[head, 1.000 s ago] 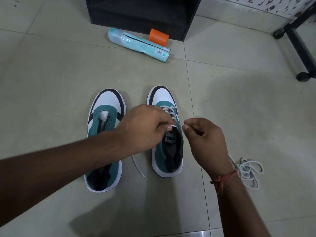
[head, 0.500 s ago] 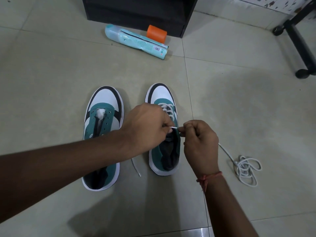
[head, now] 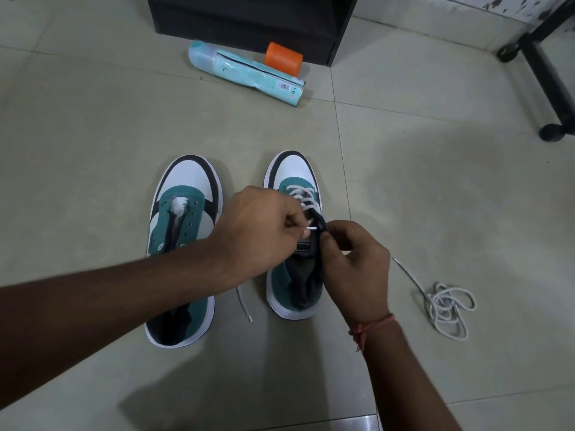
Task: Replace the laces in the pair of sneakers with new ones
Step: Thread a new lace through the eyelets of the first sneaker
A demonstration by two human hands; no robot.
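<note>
Left hand [head: 258, 231] curled, thumb and forefinger pinching the stiff white tip of the white lace [head: 301, 194] just above the tongue of the right sneaker [head: 295, 234]. Right hand [head: 354, 265] curled too, fingertips gripping the dark padded edge of that sneaker's eyelet flap, a red thread band [head: 370, 326] round the wrist. Both hands almost touching over the shoe's throat, closer together than half a second ago, when the right hand sat a little clear of the flap, and much closer than a second ago, when a visible gap lay between them. Right sneaker: smooth white toe cap edged in black, matte teal upper, thick white sole, black tongue with a PUMA label, flat woven lace crossed through the front eyelets only. A loose lace end [head: 244, 303] lying on the tile just left of this sneaker, near the heel. Left sneaker [head: 183, 244] beside it to the left, same make, unlaced, eyelets bare, tongue slumped inward. To the right of the right sneaker, well apart, a tangled coil of white cord lace [head: 448, 309] with one straight end reaching toward the shoe. Beyond the toes, a pale teal cylindrical spray can [head: 245, 73] on its side, an orange cap [head: 283, 58] just behind it, against a black cabinet [head: 249, 17]. Glossy beige floor tiles [head: 93, 119] under everything; black tubular frame leg [head: 547, 73] far right.
</note>
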